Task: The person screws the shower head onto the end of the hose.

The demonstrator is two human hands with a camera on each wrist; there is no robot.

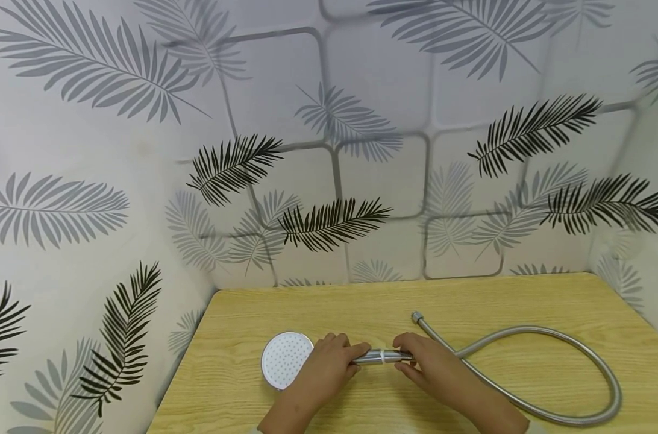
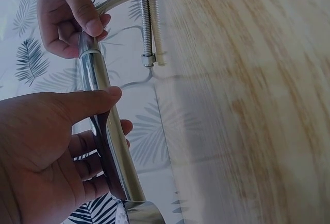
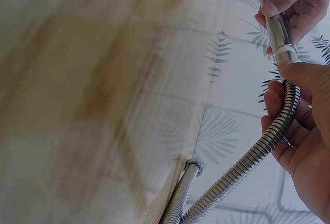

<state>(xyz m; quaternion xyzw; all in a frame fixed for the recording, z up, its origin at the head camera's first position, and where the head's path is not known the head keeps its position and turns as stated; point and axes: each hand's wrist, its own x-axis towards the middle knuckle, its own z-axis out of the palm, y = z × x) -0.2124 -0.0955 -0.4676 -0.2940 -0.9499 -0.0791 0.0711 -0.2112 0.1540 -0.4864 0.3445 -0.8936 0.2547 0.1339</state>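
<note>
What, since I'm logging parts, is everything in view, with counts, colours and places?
Table: one, yellowish wood, at the bottom of the head view.
Shower head: one, white face and silver handle, over the table's left half.
Ring: one, white, around the handle near its end.
Hose: one, silver, crossing itself on the right; one end free, the other at the handle.
Walls: count unclear, pale with grey and black leaves, around the table.
Cuffs: two, pale, bottom edge.
Left hand: one, gripping the handle.
Right hand: one, gripping the hose at the handle's end.
</note>
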